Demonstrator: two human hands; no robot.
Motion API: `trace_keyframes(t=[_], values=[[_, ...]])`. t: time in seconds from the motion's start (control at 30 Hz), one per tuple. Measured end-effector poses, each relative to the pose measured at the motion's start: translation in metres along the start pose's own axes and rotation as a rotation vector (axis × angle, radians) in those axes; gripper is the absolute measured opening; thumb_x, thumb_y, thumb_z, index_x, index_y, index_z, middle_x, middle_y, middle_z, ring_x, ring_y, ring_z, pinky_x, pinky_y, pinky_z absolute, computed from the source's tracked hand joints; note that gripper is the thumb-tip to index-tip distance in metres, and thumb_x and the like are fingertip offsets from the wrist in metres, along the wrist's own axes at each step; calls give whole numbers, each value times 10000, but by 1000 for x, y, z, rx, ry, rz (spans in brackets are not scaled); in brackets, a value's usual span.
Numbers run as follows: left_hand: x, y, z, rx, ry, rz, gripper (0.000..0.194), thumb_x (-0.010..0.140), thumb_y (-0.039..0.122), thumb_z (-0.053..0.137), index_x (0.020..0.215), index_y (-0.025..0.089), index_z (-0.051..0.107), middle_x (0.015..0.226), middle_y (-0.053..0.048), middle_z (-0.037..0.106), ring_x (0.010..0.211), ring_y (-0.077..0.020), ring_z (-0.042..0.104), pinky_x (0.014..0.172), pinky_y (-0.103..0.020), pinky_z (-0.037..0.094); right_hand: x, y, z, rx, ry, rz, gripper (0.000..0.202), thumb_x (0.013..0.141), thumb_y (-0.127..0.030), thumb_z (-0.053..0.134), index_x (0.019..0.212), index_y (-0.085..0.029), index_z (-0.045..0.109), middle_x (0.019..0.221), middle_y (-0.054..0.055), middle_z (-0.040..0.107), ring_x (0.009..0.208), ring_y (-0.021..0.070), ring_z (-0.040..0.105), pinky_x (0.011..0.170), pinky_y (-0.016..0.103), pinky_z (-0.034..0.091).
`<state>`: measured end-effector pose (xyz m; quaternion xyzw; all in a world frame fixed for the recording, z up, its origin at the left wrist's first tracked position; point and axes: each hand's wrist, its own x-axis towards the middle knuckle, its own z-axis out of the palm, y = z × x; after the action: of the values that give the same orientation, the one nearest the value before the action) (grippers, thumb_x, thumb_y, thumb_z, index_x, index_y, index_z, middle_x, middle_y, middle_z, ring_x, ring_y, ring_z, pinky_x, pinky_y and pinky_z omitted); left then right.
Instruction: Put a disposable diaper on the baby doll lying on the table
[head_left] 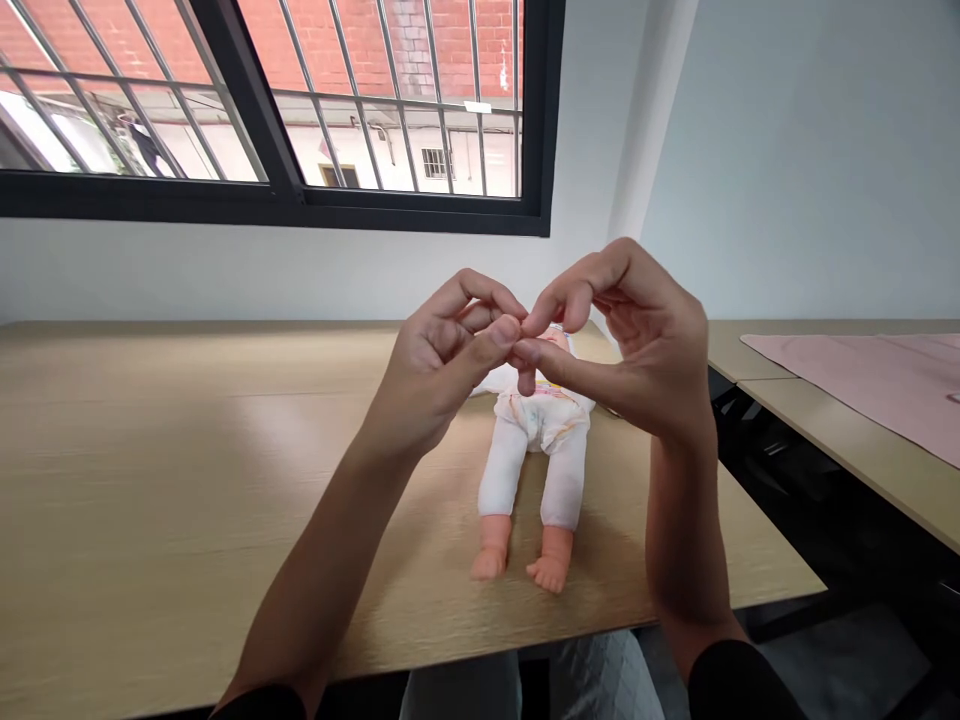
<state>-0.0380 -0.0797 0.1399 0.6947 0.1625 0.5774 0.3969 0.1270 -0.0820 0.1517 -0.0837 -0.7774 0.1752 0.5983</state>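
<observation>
A baby doll (534, 430) in white clothes and a diaper lies on its back on the wooden table, its bare feet towards me. Above its upper body my left hand (457, 350) and my right hand (626, 340) meet at the fingertips. Each hand has its thumb and fingers drawn together; anything between them is too small or hidden to make out. The hands cover most of the doll's head and chest.
The light wooden table (187, 500) reaches back to the wall below a barred window (420, 207). At the right, a second table holds a pink mat (877, 380). A dark gap separates the tables.
</observation>
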Motion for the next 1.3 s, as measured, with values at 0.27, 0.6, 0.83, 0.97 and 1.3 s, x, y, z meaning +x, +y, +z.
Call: trace_keyframes(t=[0.27, 0.6, 0.83, 0.97, 1.3], values=[[-10, 11, 6, -63, -43, -25, 179, 845, 380, 656, 831, 219, 579, 606, 47, 555, 541, -105, 592, 552, -235, 561, -3, -12, 4, -119, 52, -136, 255, 805, -112, 671, 739, -257, 472, 782, -52, 608, 707, 146, 646, 662, 311, 577], [-13, 19, 12, -64, -6, -77, 263, 803, 457, 677, 807, 220, 564, 558, 43, 516, 542, -135, 591, 480, -252, 557, -3, -20, 5, -176, 50, -197, 231, 815, -90, 640, 733, -260, 506, 836, -56, 671, 752, 141, 652, 646, 306, 587], [-18, 21, 11, -49, 3, -77, 244, 825, 450, 656, 815, 224, 566, 546, 51, 511, 506, -127, 586, 466, -246, 541, -1, -21, 4, -188, 36, -290, 263, 753, -45, 640, 772, -289, 542, 792, -60, 682, 718, 168, 644, 670, 332, 587], [-19, 22, 12, -40, 6, -85, 235, 831, 448, 649, 826, 224, 579, 549, 49, 522, 498, -131, 593, 443, -237, 530, 0, -21, 2, -191, 7, -289, 282, 757, -31, 613, 782, -301, 536, 764, -70, 670, 693, 162, 644, 662, 323, 596], [-19, 23, 13, -87, -31, -72, 187, 852, 410, 637, 836, 230, 587, 585, 48, 559, 496, -111, 591, 423, -201, 530, 3, -21, 2, -176, -14, -378, 301, 745, -11, 634, 796, -279, 507, 757, -78, 670, 700, 140, 650, 668, 294, 570]])
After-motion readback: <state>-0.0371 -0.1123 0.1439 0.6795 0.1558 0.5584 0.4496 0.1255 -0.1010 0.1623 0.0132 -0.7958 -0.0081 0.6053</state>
